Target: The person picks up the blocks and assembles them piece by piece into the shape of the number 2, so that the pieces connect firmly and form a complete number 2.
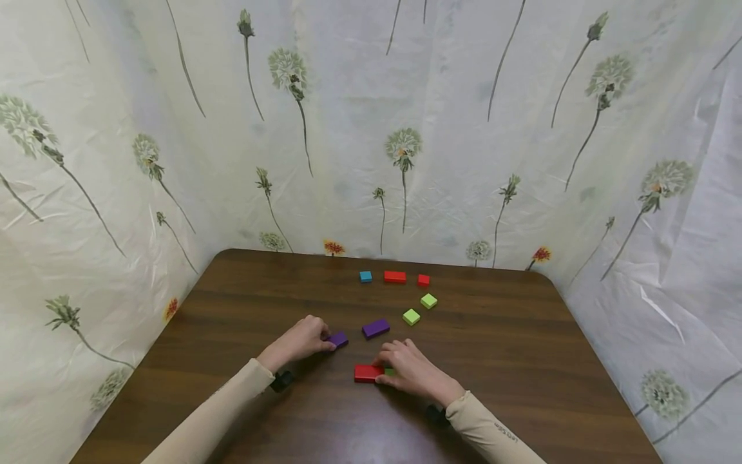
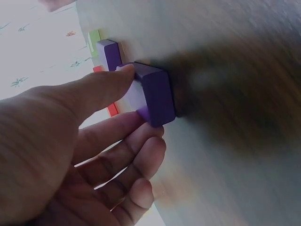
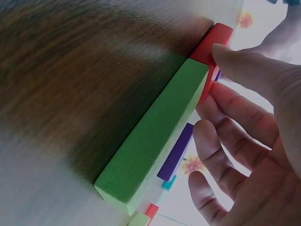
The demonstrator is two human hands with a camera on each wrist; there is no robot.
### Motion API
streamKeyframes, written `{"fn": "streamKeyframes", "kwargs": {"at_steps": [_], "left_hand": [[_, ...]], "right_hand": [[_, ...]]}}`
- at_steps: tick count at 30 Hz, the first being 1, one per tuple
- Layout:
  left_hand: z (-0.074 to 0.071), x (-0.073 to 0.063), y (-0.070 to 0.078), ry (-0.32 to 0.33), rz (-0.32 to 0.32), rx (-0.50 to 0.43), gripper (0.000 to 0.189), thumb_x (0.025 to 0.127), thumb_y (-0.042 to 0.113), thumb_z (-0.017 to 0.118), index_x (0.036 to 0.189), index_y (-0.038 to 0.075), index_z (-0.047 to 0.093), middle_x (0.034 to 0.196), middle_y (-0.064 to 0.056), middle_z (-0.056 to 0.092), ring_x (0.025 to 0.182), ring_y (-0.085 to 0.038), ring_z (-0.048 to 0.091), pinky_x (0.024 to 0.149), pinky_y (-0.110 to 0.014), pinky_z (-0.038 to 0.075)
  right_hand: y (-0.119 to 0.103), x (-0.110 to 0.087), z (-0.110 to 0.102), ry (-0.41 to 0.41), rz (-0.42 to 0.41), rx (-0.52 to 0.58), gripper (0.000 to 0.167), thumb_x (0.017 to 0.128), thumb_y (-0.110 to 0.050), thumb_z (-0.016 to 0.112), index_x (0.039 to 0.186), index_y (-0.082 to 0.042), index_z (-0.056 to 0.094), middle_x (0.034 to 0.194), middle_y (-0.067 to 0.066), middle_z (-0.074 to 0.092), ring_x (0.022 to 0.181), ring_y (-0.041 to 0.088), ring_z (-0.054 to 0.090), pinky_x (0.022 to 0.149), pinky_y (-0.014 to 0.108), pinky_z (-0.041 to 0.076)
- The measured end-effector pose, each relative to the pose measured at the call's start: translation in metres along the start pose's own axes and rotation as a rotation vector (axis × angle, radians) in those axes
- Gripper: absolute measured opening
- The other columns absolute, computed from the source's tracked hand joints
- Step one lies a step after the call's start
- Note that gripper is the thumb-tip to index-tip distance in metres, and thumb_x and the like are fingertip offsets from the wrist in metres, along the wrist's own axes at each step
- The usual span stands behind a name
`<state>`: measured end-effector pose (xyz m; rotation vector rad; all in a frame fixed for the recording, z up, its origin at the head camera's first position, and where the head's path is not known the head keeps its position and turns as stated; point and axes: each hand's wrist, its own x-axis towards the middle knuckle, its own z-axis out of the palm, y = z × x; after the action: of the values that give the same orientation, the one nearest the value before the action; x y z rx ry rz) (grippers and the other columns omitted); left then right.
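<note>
My left hand [image 1: 303,338] pinches a purple block [image 1: 339,339] between thumb and index finger; in the left wrist view the block [image 2: 159,96] looks close to or on the table, and the other fingers curl loosely below. To its right, my right hand [image 1: 410,368] holds a red block [image 1: 365,373] by its end, thumb on one side and fingers on the other. A long green block [image 3: 155,132] lies end to end with that red block, mostly under the right hand in the head view. A second purple block [image 1: 376,328] lies between and beyond the hands.
Two lime-green blocks [image 1: 411,316] lie beyond the right hand. Farther back, a blue block [image 1: 366,276], a long red block [image 1: 395,276] and a small red block [image 1: 424,280] form a row. The brown wooden table [image 1: 510,361] ends at a flowered curtain [image 1: 348,129].
</note>
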<state>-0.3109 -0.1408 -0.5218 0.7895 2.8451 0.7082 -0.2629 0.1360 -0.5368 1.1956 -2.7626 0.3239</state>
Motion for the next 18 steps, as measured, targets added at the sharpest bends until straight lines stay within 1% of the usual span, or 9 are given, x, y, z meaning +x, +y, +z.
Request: {"fn": "streamKeyframes", "kwargs": {"at_steps": [5, 8, 11, 15, 18], "left_hand": [[0.003, 0.002, 0.002, 0.019, 0.013, -0.008, 0.021, 0.083, 0.025, 0.077, 0.086, 0.004, 0.071, 0.068, 0.003, 0.055, 0.059, -0.007, 0.043, 0.053, -0.022, 0.033], [0.004, 0.002, 0.005, 0.023, 0.015, -0.012, 0.022, 0.083, 0.025, 0.077, 0.086, 0.004, 0.071, 0.067, 0.004, 0.052, 0.058, -0.007, 0.042, 0.052, -0.022, 0.032], [0.006, 0.003, 0.009, 0.024, 0.019, -0.028, 0.023, 0.083, 0.025, 0.076, 0.087, 0.003, 0.071, 0.067, 0.004, 0.054, 0.058, -0.006, 0.042, 0.052, -0.021, 0.033], [0.009, 0.005, 0.013, 0.014, 0.019, -0.048, 0.025, 0.083, 0.025, 0.076, 0.091, 0.002, 0.071, 0.071, 0.002, 0.060, 0.058, -0.006, 0.045, 0.052, -0.021, 0.037], [0.011, 0.006, 0.015, 0.005, 0.009, -0.063, 0.025, 0.084, 0.026, 0.076, 0.093, 0.002, 0.071, 0.073, 0.002, 0.062, 0.059, -0.005, 0.046, 0.053, -0.021, 0.039]], "right_hand": [[0.000, 0.000, 0.000, 0.000, 0.000, -0.002, 0.025, 0.082, -0.039, 0.075, 0.099, -0.021, 0.072, 0.095, -0.010, 0.064, 0.091, 0.010, 0.056, 0.077, 0.029, 0.034], [0.000, 0.000, -0.001, -0.007, 0.002, -0.002, 0.025, 0.083, -0.039, 0.074, 0.099, -0.021, 0.072, 0.095, -0.010, 0.064, 0.092, 0.010, 0.057, 0.077, 0.029, 0.034], [0.000, 0.000, -0.001, -0.012, 0.005, -0.001, 0.024, 0.083, -0.039, 0.074, 0.099, -0.021, 0.072, 0.095, -0.010, 0.064, 0.092, 0.010, 0.057, 0.077, 0.030, 0.034], [0.000, 0.001, -0.001, -0.013, 0.005, -0.003, 0.024, 0.083, -0.039, 0.074, 0.099, -0.021, 0.072, 0.096, -0.010, 0.064, 0.092, 0.010, 0.057, 0.078, 0.030, 0.034], [-0.001, 0.001, -0.001, -0.014, 0.002, -0.007, 0.024, 0.083, -0.039, 0.074, 0.099, -0.021, 0.072, 0.095, -0.010, 0.064, 0.092, 0.010, 0.057, 0.077, 0.030, 0.034]]}}
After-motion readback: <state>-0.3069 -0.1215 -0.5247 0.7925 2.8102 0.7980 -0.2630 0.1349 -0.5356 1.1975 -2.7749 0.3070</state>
